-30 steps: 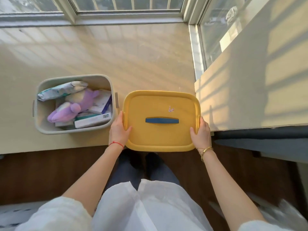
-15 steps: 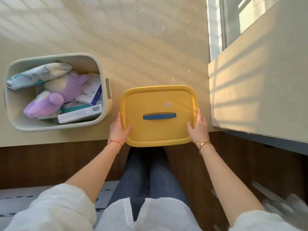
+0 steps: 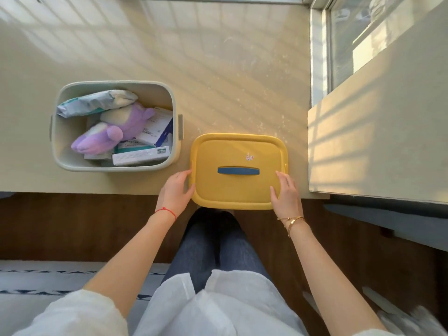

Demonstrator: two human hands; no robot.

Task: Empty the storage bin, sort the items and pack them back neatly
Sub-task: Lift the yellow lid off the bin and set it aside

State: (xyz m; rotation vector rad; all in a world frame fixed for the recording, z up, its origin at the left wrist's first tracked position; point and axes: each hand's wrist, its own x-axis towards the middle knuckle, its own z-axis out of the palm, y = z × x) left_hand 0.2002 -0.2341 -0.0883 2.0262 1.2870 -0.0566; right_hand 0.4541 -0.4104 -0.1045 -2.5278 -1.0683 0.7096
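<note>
A pale grey storage bin (image 3: 114, 169) stands open on the beige table, left of centre. Inside lie a purple plush toy (image 3: 131, 122), a soft wipes pack (image 3: 97, 103) across the back, and several flat boxes (image 3: 140, 157). The yellow lid (image 3: 237, 190) with a blue handle (image 3: 238, 171) lies flat to the bin's right, overhanging the table's front edge a little. My left hand (image 3: 175, 190) touches the lid's left edge with relaxed fingers. My right hand (image 3: 286, 192) rests on the lid's near right corner, fingers straight.
A raised beige ledge (image 3: 375, 132) borders the table on the right, close to the lid, with a window (image 3: 388, 32) behind it. Sunlit bare tabletop (image 3: 194, 57) stretches behind bin and lid. Below the table edge are my legs, wooden floor and a patterned rug (image 3: 48, 275).
Both hands have loosened from the lid's sides; my right fingers now lie on top of it. The lid stays beside the bin at the table's front edge.
</note>
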